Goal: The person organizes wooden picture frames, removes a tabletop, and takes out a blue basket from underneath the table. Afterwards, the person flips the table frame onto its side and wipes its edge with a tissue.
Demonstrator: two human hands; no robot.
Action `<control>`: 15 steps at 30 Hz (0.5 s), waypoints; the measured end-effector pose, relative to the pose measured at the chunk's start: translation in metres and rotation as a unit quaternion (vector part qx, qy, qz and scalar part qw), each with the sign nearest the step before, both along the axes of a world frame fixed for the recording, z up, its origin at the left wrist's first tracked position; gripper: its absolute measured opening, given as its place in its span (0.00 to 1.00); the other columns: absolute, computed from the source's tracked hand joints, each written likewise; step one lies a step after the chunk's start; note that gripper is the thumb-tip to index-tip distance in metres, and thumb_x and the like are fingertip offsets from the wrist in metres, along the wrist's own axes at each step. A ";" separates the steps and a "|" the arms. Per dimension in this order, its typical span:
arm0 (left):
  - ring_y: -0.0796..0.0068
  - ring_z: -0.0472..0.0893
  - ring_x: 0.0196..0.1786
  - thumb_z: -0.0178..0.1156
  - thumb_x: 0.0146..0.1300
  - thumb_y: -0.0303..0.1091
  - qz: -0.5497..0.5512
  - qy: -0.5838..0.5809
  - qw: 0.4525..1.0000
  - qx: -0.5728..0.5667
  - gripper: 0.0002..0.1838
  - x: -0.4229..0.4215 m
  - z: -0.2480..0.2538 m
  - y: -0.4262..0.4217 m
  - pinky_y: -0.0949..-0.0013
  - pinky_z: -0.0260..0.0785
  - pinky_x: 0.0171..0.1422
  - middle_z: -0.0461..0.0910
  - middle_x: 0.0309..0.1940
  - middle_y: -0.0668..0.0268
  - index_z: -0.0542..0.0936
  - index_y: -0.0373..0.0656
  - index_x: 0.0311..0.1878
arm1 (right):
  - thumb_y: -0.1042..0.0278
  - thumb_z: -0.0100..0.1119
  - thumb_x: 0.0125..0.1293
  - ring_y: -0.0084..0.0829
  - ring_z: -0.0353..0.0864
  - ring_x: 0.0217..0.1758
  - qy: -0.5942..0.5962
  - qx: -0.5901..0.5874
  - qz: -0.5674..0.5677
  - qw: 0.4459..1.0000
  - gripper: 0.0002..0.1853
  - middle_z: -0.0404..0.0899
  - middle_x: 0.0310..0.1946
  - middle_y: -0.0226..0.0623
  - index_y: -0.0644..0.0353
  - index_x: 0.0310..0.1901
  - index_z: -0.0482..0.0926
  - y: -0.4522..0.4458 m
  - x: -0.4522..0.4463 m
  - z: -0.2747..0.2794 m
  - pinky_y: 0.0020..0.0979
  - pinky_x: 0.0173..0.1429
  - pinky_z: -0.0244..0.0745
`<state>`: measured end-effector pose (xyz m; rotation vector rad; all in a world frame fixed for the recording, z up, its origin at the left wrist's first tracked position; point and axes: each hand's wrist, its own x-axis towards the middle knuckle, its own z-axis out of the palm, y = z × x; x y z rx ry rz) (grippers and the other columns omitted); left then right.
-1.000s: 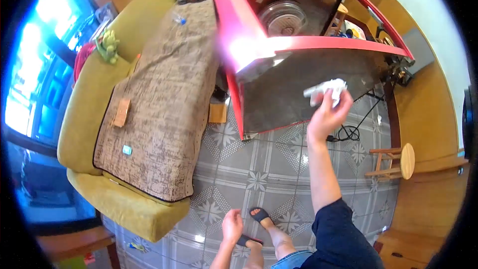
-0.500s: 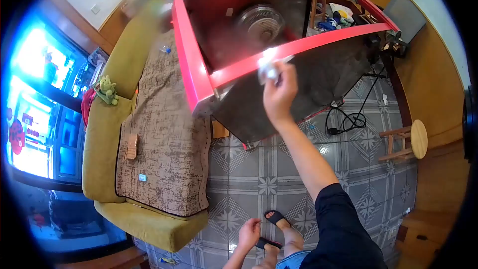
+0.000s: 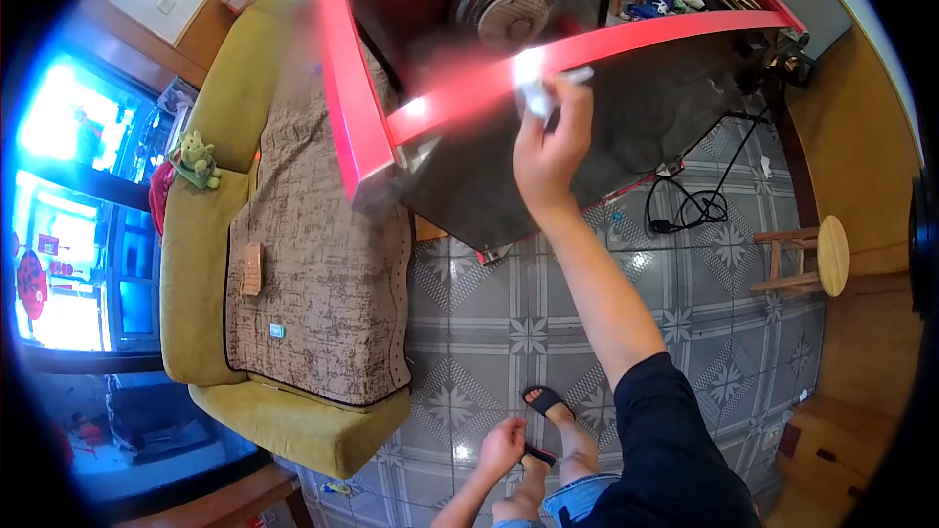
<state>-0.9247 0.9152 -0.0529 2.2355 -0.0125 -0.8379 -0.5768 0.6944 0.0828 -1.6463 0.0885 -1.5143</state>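
Observation:
My right hand (image 3: 554, 142) is raised over the near side of a large red-framed table with dark panels, its fingers closed on a crumpled white tissue (image 3: 536, 98). The tissue is at the red frame (image 3: 626, 37), whose surface shines there. A round metal heater-like disc (image 3: 506, 10) shows inside the frame. Low at the bottom centre, my left hand (image 3: 504, 444) hangs near my leg with its fingers curled; whether it holds anything is hidden.
A green sofa (image 3: 205, 274) with a patterned brown cover (image 3: 328, 274) stands at the left. On the right is a wooden stool (image 3: 831, 256). A black cable (image 3: 696, 213) lies coiled on the tiled floor beside the frame.
The view has shifted, bringing the red frame round. My right hand has moved left from over the dark panel to the frame, still holding the tissue. My left hand stays low.

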 end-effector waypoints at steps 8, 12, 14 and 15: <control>0.52 0.77 0.41 0.51 0.55 0.31 0.049 0.043 0.998 -0.014 0.10 0.020 -0.009 0.024 0.58 0.69 0.46 0.78 0.36 0.52 0.76 0.40 0.39 | 0.82 0.54 0.44 0.51 0.72 0.37 0.274 -0.186 0.230 0.915 0.18 0.70 0.36 0.48 0.59 0.40 0.72 0.059 -0.039 -0.119 0.43 0.42 0.70; 0.51 0.76 0.40 0.51 0.54 0.30 0.096 -0.029 0.995 -0.016 0.10 0.032 -0.020 0.057 0.57 0.69 0.45 0.77 0.34 0.52 0.77 0.40 0.38 | 0.89 0.46 0.42 0.43 0.70 0.36 0.141 -0.014 0.046 0.989 0.19 0.66 0.33 0.45 0.66 0.39 0.67 0.060 -0.031 -0.053 0.35 0.42 0.66; 0.49 0.75 0.39 0.51 0.53 0.29 0.081 -0.078 0.993 0.031 0.10 0.041 -0.033 0.082 0.56 0.68 0.45 0.76 0.33 0.50 0.77 0.39 0.38 | 0.88 0.46 0.45 0.46 0.70 0.38 0.190 -0.007 0.131 0.973 0.18 0.67 0.34 0.46 0.64 0.41 0.67 0.068 -0.015 -0.054 0.37 0.42 0.67; 0.48 0.75 0.38 0.52 0.52 0.28 0.131 -0.092 0.987 0.012 0.09 0.049 -0.033 0.093 0.55 0.67 0.45 0.75 0.31 0.50 0.77 0.38 0.36 | 0.87 0.46 0.48 0.48 0.70 0.38 0.210 -0.085 0.118 0.967 0.17 0.67 0.35 0.47 0.63 0.42 0.67 0.078 -0.014 -0.066 0.40 0.42 0.67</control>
